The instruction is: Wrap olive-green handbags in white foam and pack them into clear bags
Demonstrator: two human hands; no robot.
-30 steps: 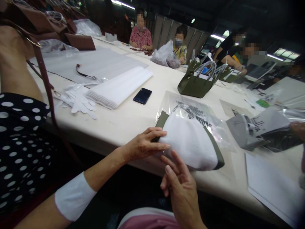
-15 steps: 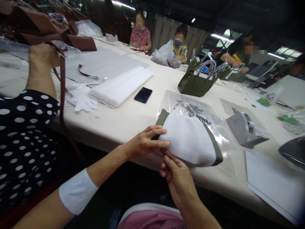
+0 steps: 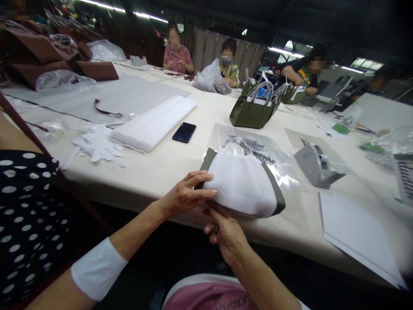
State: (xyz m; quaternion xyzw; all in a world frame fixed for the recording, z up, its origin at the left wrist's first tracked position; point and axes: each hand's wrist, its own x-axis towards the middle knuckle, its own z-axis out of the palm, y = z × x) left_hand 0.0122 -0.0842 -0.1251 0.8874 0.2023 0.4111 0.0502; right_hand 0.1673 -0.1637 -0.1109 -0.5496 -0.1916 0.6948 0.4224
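An olive-green handbag (image 3: pixel 279 199) lies tilted on the near table edge, with a white foam sheet (image 3: pixel 241 185) wrapped over its side. Its looped handles poke out at the top. My left hand (image 3: pixel 187 192) grips the bag's left end, fingers on the foam and thumb side toward me. Just below, my right hand (image 3: pixel 226 234) has its fingers curled, and its fingertips reach under the near edge of the bag, where they are partly hidden. A printed clear plastic bag (image 3: pixel 290 172) lies beneath and behind the handbag.
A phone (image 3: pixel 184 132), a stack of foam sheets (image 3: pixel 151 125) and white gloves (image 3: pixel 97 146) lie to the left. Another green handbag (image 3: pixel 250 113) stands behind. At right are a grey tape dispenser-like object (image 3: pixel 318 165) and white sheets (image 3: pixel 358 237). A co-worker's dotted sleeve (image 3: pixel 29 189) is close at left.
The view has shifted right. The co-worker's hand with the brown strap has left view at the left. My right thumb and fingers have changed position slightly under the bag; my left hand keeps its hold.
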